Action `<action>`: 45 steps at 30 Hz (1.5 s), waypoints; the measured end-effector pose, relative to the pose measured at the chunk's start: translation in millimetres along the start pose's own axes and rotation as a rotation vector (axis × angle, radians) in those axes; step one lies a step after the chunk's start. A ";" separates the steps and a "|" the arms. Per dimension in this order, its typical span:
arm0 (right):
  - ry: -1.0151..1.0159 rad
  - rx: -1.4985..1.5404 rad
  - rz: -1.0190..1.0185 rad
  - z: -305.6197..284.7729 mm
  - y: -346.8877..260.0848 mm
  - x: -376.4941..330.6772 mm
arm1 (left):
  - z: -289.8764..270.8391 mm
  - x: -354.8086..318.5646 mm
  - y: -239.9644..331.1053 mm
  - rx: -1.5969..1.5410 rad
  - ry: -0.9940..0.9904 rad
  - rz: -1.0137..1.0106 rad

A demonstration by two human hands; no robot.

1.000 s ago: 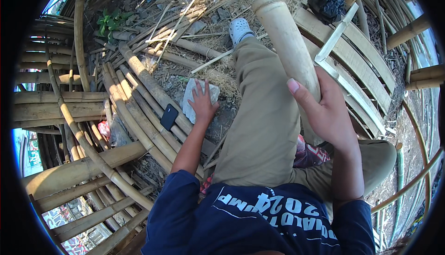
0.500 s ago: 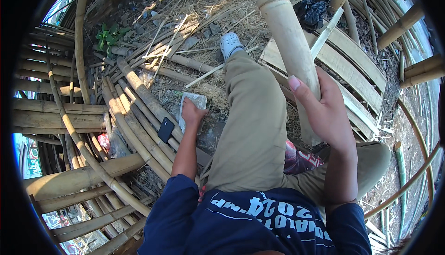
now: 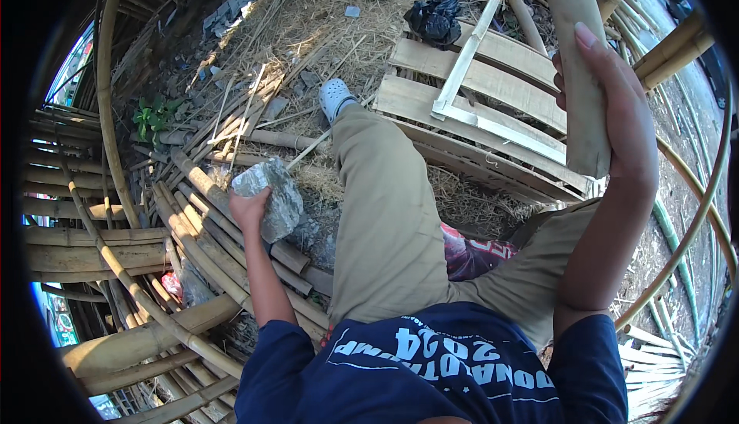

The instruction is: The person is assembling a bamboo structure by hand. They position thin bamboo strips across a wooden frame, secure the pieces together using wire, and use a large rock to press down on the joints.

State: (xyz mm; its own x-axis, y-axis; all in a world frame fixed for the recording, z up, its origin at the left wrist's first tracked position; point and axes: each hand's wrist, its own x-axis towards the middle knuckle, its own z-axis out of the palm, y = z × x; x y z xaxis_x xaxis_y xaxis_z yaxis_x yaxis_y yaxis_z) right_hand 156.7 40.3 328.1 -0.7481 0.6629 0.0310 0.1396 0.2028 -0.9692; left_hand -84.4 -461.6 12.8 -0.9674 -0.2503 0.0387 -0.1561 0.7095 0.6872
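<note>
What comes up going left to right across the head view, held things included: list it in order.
Green plant, grey stone block gripped by the left hand, light-coloured clog, black plastic bag, bamboo piece held in the right hand.

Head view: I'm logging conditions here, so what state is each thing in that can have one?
Stone block: tilted, gripped by the left hand
Bamboo piece: gripped by the right hand
Black plastic bag: crumpled
Slatted wooden platform: gaps between slats
Pale strip: sharply angled
Clog: worn
Plant: green, leafy
</note>
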 end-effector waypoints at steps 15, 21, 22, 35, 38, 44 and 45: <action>0.509 0.162 0.048 -176.3 89.9 27.8 | -150.7 -37.4 345.5 -0.062 0.067 1.002; 0.570 0.154 0.190 -229.8 129.3 14.9 | -53.3 -140.2 506.3 -0.256 -0.193 1.347; 0.564 0.167 0.187 -231.3 133.4 12.9 | -31.2 -154.7 519.7 -0.245 -0.182 1.435; 0.690 0.146 0.135 -270.6 143.8 -18.4 | 232.6 -358.2 505.2 -0.097 -0.452 1.546; 0.658 0.165 0.131 -278.0 147.7 -24.3 | 248.6 -374.4 484.3 -0.118 -0.445 1.674; 0.717 0.129 0.133 -283.6 152.5 -30.5 | 264.9 -404.2 444.8 -0.044 -0.339 1.936; 0.712 0.130 0.119 -284.1 152.3 -31.4 | 271.5 -407.1 440.1 -0.019 -0.301 1.968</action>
State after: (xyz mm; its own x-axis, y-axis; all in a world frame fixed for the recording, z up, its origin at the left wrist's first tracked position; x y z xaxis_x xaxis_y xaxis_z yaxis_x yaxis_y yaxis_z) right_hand 385.8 255.1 249.0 -0.1237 0.9918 0.0320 0.0827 0.0424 -0.9957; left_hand 186.6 131.4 102.5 0.2280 0.8262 0.5152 0.9735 -0.1852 -0.1339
